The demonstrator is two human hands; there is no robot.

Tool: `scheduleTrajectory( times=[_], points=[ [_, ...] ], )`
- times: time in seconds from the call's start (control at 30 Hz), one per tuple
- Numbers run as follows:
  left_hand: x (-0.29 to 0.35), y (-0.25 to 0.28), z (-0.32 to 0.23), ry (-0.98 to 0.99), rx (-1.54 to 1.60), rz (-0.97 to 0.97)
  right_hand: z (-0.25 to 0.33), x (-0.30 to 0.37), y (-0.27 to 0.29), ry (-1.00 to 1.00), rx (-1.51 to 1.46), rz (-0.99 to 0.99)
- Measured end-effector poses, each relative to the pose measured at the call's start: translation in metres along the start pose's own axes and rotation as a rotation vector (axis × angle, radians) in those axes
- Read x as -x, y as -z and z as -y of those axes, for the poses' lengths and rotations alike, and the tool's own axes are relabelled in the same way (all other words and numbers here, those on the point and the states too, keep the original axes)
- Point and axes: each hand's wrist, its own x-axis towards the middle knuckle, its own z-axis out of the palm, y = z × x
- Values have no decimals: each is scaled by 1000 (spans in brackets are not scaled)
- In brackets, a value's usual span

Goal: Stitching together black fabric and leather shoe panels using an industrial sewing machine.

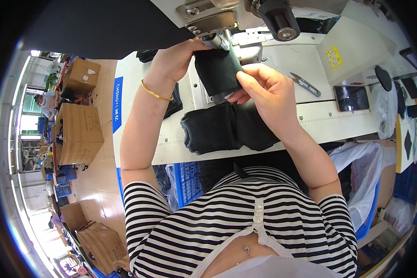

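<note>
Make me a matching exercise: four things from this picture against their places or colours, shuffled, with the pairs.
1. bracelet
2. snips
3. label
4. held cloth

A. yellow, on a pale box
B. black, pinched at its edge by the right hand
C. gold-coloured, worn on the left wrist
D. lying on the white table

Pairs: 1-C, 2-D, 3-A, 4-B.

We wear a black and white stripy top [208,217] with short sleeves [143,204], white lace [204,263] at the neck and pale, shiny buttons [258,212] in front. We have a thin gold bracelet [155,95] on our left wrist [166,79] and a little shiny pendant [247,251] too.
</note>
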Motion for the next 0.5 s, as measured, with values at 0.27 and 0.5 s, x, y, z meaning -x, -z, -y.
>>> scheduleTrajectory(
  times=[0.27,0.5],
  points=[
    [-23,18,5,-159,37,144,-4,-13,-4,-9,-42,-21],
    [40,-33,10,-783,-842,-375,6,-22,-3,-12,-25,-30]
  ],
)
